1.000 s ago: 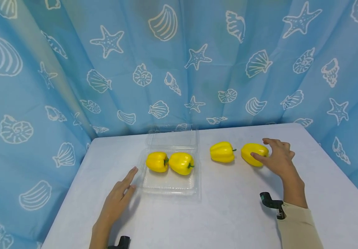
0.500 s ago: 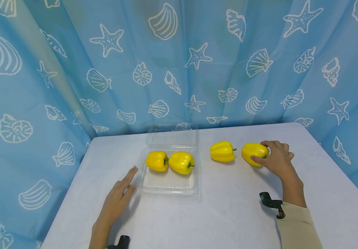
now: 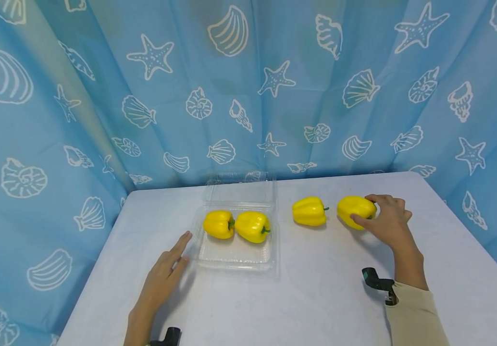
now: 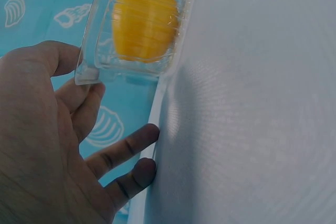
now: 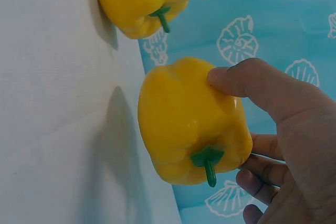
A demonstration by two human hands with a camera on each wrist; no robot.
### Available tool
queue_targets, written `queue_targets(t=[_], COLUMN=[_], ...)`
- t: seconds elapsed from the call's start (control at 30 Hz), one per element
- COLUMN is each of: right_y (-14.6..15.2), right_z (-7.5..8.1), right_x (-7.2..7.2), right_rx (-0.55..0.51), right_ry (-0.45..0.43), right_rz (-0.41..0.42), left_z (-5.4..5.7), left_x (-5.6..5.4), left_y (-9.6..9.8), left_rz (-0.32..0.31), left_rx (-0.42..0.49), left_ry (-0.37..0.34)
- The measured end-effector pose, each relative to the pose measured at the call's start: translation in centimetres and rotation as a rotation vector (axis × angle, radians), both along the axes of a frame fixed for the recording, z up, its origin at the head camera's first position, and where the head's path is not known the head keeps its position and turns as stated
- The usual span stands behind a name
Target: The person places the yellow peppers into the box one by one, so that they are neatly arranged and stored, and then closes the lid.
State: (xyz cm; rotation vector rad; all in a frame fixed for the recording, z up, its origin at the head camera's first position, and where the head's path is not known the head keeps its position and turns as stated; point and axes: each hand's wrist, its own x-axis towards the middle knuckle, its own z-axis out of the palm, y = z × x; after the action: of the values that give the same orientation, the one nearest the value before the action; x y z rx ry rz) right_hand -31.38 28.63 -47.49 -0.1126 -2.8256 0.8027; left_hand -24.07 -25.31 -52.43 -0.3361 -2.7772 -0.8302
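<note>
My right hand (image 3: pixel 387 218) grips a yellow bell pepper (image 3: pixel 355 211) at the table's back right, thumb on one side and fingers round the other. In the right wrist view this bell pepper (image 5: pixel 191 124) shows its green stem, and its shadow lies apart from it, so it seems slightly raised. My left hand (image 3: pixel 164 274) is beside the left edge of a clear plastic clamshell box (image 3: pixel 235 257), fingers mostly straight. Its fingertips overlap the box's rim (image 4: pixel 86 74) in the left wrist view; whether they touch it I cannot tell. Two yellow bell peppers (image 3: pixel 253 227) lie inside the box.
Another yellow bell pepper (image 3: pixel 309 211) lies on the white tabletop (image 3: pixel 317 288) between the box and my right hand. The box's clear lid (image 3: pixel 240 192) stands open toward the back. A blue curtain (image 3: pixel 248 105) with shells and starfish hangs behind the table.
My right thumb and fingers have closed on the rightmost bell pepper, which has risen slightly. My left hand and the box have stayed in place.
</note>
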Motion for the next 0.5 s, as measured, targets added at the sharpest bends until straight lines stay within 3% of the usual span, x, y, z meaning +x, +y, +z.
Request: queue_targets(t=[0.5], right_y=[-0.2], right_z=[1.4], right_x=[0.6], right_rx=[-0.022], right_ry=[0.043], right_rz=[-0.002], left_z=[0.2], left_x=[-0.1], left_y=[0.0], left_rz=[-0.004], left_rx=[0.008], left_ry=[-0.02])
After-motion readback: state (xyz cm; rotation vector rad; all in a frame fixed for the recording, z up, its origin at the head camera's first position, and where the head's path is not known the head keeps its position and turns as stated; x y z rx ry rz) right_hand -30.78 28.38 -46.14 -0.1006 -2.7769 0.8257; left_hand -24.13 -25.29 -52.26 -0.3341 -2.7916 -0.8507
